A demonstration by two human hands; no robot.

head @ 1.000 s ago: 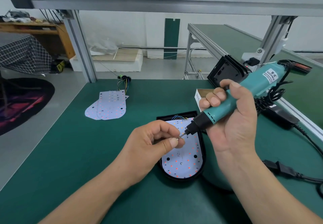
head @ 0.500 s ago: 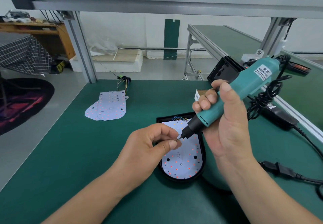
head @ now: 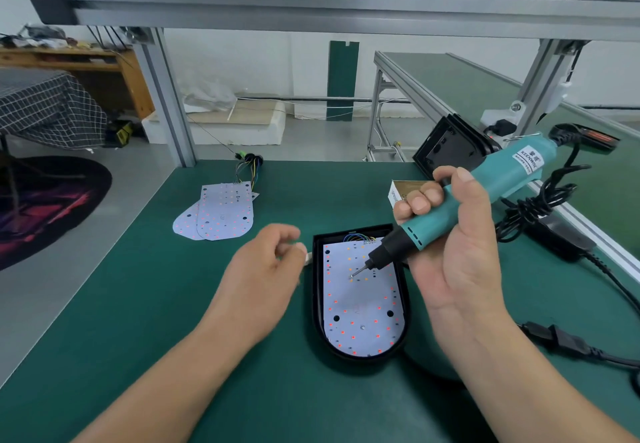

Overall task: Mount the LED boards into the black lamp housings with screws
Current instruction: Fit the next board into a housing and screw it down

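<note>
Here, right of centre, the right hand [head: 457, 259] clasps the screwdriver [head: 491, 190], bit tip over the LED board [head: 363, 314] in the black housing [head: 317, 304]; the left hand [head: 266, 269] just left of it is blurred, its grip unclear.

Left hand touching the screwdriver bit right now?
Apart. Head view: left hand is left of the housing; black rim and bare LED board show between its fingertips and the screwdriver bit.

Teal screwdriver [head: 485, 197], black housing [head: 317, 290], green table [head: 138, 304]
</note>
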